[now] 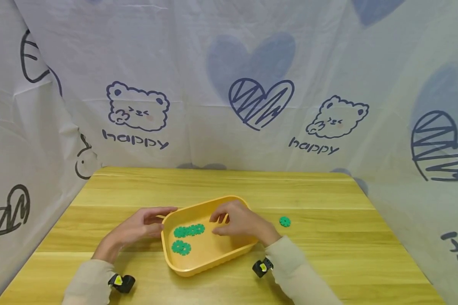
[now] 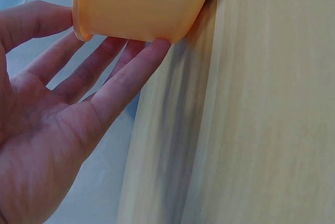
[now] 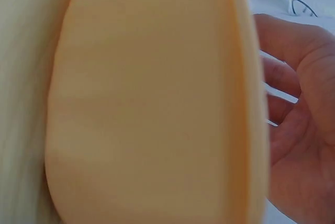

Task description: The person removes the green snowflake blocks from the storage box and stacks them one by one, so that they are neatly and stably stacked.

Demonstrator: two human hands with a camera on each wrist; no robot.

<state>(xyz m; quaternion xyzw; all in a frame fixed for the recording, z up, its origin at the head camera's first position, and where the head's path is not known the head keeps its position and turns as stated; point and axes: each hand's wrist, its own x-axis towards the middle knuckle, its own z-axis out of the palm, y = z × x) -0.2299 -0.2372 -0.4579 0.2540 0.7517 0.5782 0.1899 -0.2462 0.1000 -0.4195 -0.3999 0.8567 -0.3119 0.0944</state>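
A yellow plastic tray (image 1: 198, 267) sits at an angle on the wooden table. Inside its left half lie several green snowflake discs (image 1: 181, 247), some overlapping. My left hand (image 1: 139, 226) touches the tray's left end; in the left wrist view, that hand's fairly straight fingers (image 2: 128, 77) meet the tray's outer wall (image 2: 136, 4). Over the right part of the tray, my right hand (image 1: 238, 218) has bent fingers, with thumb and fingertips apart and nothing visible between them. In the right wrist view the tray wall (image 3: 146, 98) hides those fingertips.
One more green snowflake disc (image 1: 285, 221) lies on the table (image 1: 320, 245), right of the tray. A white cloth (image 1: 198, 84) printed with hearts and bears hangs behind the table and along its sides. Each wrist wears a small black camera (image 1: 123, 283).
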